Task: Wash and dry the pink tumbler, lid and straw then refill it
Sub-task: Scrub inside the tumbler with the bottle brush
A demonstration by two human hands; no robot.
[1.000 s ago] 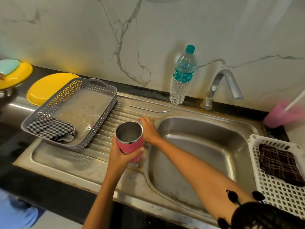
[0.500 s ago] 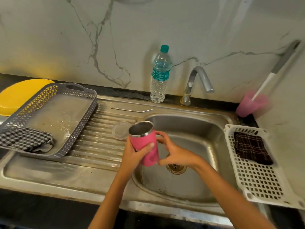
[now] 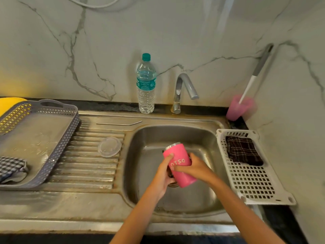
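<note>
The pink tumbler (image 3: pixel 181 155), with a steel rim and white lettering, is tilted over the sink basin (image 3: pixel 146 134), its mouth pointing up and away. My left hand (image 3: pixel 164 175) grips its left side, thumb across the front. My right hand (image 3: pixel 195 168) wraps it from the right, fingers over the lettering. The clear round lid (image 3: pixel 109 147) lies flat on the ribbed drainboard. The bent metal straw (image 3: pixel 119 123) lies at the back of the drainboard. A water bottle (image 3: pixel 146 85) with a teal cap stands beside the tap (image 3: pixel 184 88), which is not running.
A grey perforated tray (image 3: pixel 58 134) with a checked cloth (image 3: pixel 10 168) sits at the left, a yellow plate (image 3: pixel 8 103) behind it. A white basket (image 3: pixel 253 182) with a dark checked cloth (image 3: pixel 242 150) is at the right. A pink cup (image 3: pixel 237 108) holding a brush stands in the corner.
My right hand left the lid on the drainboard and took hold of the tumbler. Both hands moved the tumbler right, over the basin, and tilted it.
</note>
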